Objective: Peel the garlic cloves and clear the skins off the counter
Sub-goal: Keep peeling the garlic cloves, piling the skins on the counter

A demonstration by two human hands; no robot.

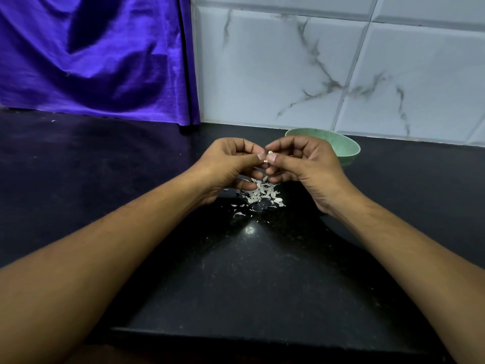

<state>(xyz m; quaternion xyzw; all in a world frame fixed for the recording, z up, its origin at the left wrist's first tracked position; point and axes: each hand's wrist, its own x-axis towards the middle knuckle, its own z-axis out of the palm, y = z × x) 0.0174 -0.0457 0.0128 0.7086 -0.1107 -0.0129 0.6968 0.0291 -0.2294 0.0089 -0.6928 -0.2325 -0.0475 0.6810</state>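
The left hand (231, 164) and right hand (301, 161) are both pinching one small garlic clove (268, 156) above the skins (258, 195) (piled mid-counter). Slipping fingertips could be dropping it into that pile, short of the green bowl (341, 145).

No text, label, brand, number or sign could be read anywhere in the view.
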